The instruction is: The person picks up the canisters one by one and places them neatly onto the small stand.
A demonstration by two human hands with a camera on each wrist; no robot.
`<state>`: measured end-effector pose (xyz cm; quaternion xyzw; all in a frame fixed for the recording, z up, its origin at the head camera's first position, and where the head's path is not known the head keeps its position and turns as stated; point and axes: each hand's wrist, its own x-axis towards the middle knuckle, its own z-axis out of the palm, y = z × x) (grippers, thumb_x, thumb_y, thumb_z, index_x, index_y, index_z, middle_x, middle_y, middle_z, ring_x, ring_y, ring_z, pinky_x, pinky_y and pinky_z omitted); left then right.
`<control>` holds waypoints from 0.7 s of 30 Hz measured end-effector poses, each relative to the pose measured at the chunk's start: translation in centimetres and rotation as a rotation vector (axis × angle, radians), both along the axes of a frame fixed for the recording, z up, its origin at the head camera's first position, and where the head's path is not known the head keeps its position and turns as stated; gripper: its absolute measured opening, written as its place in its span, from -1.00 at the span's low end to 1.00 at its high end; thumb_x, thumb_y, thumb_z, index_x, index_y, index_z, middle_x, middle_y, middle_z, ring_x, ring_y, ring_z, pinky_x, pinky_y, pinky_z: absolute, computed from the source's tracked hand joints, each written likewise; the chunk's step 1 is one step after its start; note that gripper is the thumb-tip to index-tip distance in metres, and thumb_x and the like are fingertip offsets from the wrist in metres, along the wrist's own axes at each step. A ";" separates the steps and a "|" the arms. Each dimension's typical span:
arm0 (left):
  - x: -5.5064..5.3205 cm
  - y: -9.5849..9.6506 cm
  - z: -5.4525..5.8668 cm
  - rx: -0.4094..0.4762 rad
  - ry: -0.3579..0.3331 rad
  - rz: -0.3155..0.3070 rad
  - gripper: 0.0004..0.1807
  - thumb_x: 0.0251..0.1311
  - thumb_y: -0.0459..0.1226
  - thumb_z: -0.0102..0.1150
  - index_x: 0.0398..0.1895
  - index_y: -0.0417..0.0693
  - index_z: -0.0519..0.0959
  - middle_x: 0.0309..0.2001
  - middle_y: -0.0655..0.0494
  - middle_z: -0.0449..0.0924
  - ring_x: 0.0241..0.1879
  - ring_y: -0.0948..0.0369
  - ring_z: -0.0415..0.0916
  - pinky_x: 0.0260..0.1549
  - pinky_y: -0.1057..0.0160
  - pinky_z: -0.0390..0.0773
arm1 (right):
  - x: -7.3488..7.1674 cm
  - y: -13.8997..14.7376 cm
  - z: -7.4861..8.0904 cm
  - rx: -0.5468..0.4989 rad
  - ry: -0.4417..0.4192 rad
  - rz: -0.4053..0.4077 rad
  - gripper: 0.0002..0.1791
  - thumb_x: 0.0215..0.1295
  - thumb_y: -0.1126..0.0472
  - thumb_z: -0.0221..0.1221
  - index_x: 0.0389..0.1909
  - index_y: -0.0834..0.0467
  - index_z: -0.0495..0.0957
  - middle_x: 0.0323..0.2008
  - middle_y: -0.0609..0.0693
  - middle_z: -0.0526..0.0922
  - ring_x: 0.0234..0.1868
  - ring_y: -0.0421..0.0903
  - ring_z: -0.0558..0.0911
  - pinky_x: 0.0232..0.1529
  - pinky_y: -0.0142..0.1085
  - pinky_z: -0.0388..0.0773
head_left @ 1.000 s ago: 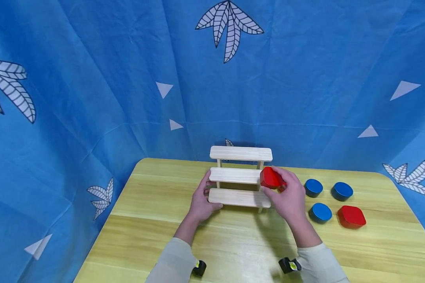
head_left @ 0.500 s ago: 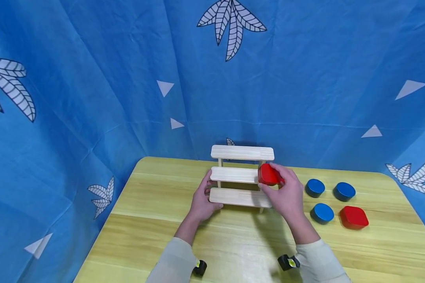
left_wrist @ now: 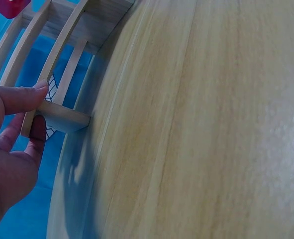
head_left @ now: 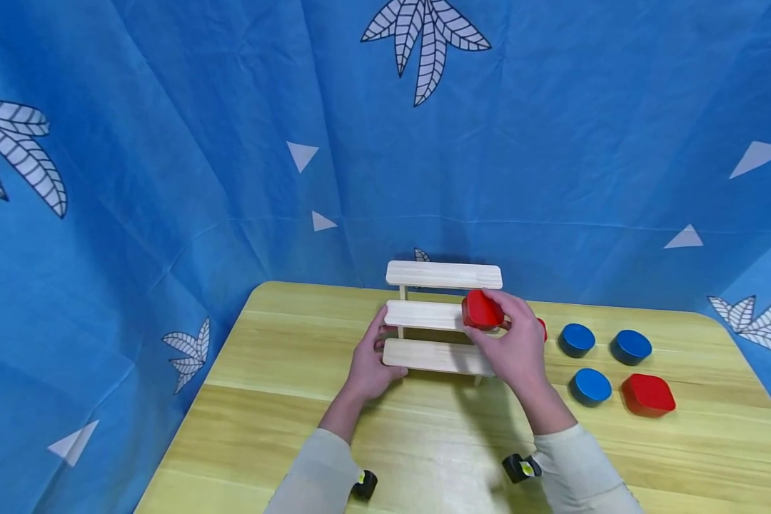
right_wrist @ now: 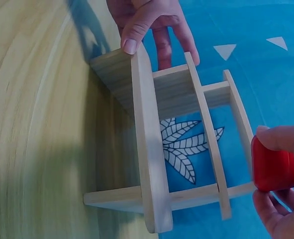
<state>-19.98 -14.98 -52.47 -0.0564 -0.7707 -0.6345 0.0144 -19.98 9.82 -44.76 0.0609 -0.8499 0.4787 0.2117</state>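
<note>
A small three-tier wooden display stand (head_left: pixel 432 314) stands at the back of the table. My left hand (head_left: pixel 370 363) grips its left end; in the left wrist view, thumb and fingers pinch the end of the lowest tier (left_wrist: pixel 57 55). Between thumb and fingers, my right hand (head_left: pixel 517 343) holds a red rounded-square box (head_left: pixel 482 310). From the head view the box overlaps the right part of the middle tier. In the right wrist view, the red box (right_wrist: pixel 273 164) appears beside the top tier; whether it touches the stand I cannot tell.
Right of the stand are several round blue boxes (head_left: pixel 591 386) and a red rounded-square box (head_left: pixel 648 395). Another red thing (head_left: pixel 542 329) is mostly hidden behind my right hand. A blue patterned curtain (head_left: pixel 385 143) hangs behind the wooden table (head_left: pixel 283 357).
My right hand has carried the red box a little left and upward along the stand. A red thing has come into view behind that hand. My left hand keeps its grip on the stand.
</note>
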 end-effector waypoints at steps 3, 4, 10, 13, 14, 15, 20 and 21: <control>0.0 0.0 0.1 -0.012 0.002 0.003 0.36 -0.26 -0.76 0.41 0.60 0.30 0.04 0.24 -0.07 0.41 0.12 -0.05 0.40 -0.08 0.12 0.61 | -0.1 -0.2 0.1 -0.001 0.000 0.007 -0.25 -0.10 0.33 0.56 0.23 0.14 0.57 0.16 0.14 0.52 0.12 0.14 0.50 -0.09 0.06 0.63; 0.0 0.0 0.1 -0.013 0.004 0.002 0.36 -0.26 -0.76 0.41 0.60 0.29 0.04 0.24 -0.08 0.41 0.11 -0.05 0.40 -0.08 0.11 0.61 | -0.2 -0.2 0.1 -0.004 0.001 0.009 -0.25 -0.10 0.32 0.56 0.22 0.13 0.57 0.16 0.14 0.52 0.13 0.14 0.50 -0.08 0.07 0.63; -0.2 0.0 -0.3 -0.024 0.001 0.005 0.37 -0.28 -0.74 0.43 0.60 0.32 0.05 0.22 -0.02 0.43 0.10 -0.01 0.42 -0.08 0.12 0.61 | -0.5 -0.6 0.4 -0.010 0.016 0.020 -0.22 -0.13 0.33 0.58 0.23 0.12 0.57 0.16 0.13 0.52 0.14 0.14 0.50 -0.08 0.08 0.63; -0.3 0.1 -0.3 -0.033 -0.004 0.008 0.37 -0.28 -0.73 0.44 0.60 0.33 0.04 0.22 0.01 0.43 0.10 0.01 0.42 -0.06 0.13 0.59 | -0.7 -0.7 0.5 0.001 0.032 0.032 -0.20 -0.15 0.34 0.59 0.24 0.13 0.56 0.16 0.14 0.52 0.14 0.14 0.49 -0.09 0.09 0.63; -0.3 0.1 -0.3 -0.037 -0.005 0.009 0.37 -0.28 -0.73 0.45 0.60 0.33 0.04 0.22 0.02 0.43 0.10 0.01 0.42 -0.06 0.13 0.59 | -0.7 -0.8 0.6 0.007 0.038 0.035 -0.19 -0.16 0.34 0.59 0.24 0.14 0.56 0.17 0.14 0.52 0.14 0.15 0.49 -0.10 0.10 0.63; -0.2 0.1 -0.3 -0.038 -0.004 0.009 0.37 -0.28 -0.73 0.45 0.60 0.33 0.04 0.22 0.03 0.43 0.10 0.01 0.42 -0.06 0.13 0.59 | -0.8 -0.8 0.6 0.012 0.044 0.038 -0.19 -0.17 0.34 0.59 0.23 0.14 0.56 0.16 0.15 0.52 0.13 0.15 0.49 -0.10 0.10 0.63; -0.2 0.0 -0.3 -0.022 -0.011 0.008 0.37 -0.28 -0.74 0.43 0.60 0.32 0.04 0.21 0.03 0.43 0.09 0.02 0.42 -0.09 0.14 0.61 | -1.3 -1.2 1.0 0.022 0.071 0.053 -0.21 -0.16 0.34 0.59 0.22 0.14 0.57 0.15 0.14 0.53 0.11 0.13 0.50 -0.12 0.08 0.64; -0.2 0.0 -0.3 -0.017 -0.014 0.008 0.37 -0.28 -0.75 0.43 0.60 0.32 0.04 0.21 0.03 0.43 0.08 0.02 0.42 -0.10 0.14 0.61 | -1.4 -1.2 1.0 0.023 0.074 0.055 -0.22 -0.16 0.34 0.59 0.22 0.13 0.58 0.15 0.14 0.54 0.11 0.12 0.51 -0.12 0.07 0.64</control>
